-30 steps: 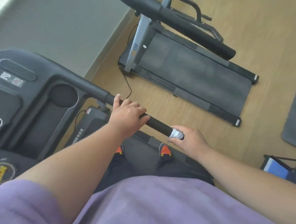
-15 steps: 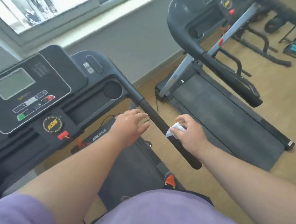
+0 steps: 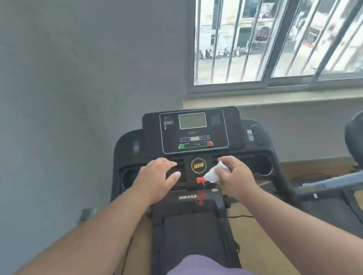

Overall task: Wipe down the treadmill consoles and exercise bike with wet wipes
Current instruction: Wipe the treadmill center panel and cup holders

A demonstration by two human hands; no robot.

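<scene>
A black treadmill console [image 3: 194, 130] with a grey screen stands straight ahead of me. Below the screen sit a round gold-ringed badge [image 3: 198, 165] and a red safety clip [image 3: 200, 180]. My right hand [image 3: 235, 177] pinches a crumpled white wet wipe [image 3: 214, 173] just right of the badge, close to the red clip. My left hand [image 3: 157, 178] lies flat with straight fingers over the console's lower left tray. The treadmill belt [image 3: 191, 238] runs down toward me.
A grey wall fills the left. A barred window [image 3: 280, 31] is at the upper right over a pale sill. A second treadmill [image 3: 362, 147] stands at the right edge on the wooden floor [image 3: 266, 249].
My view swung from the right handrail to face the console. My right hand carried the wipe off the rail to the console's centre; my left hand left the rail and lies on the console.
</scene>
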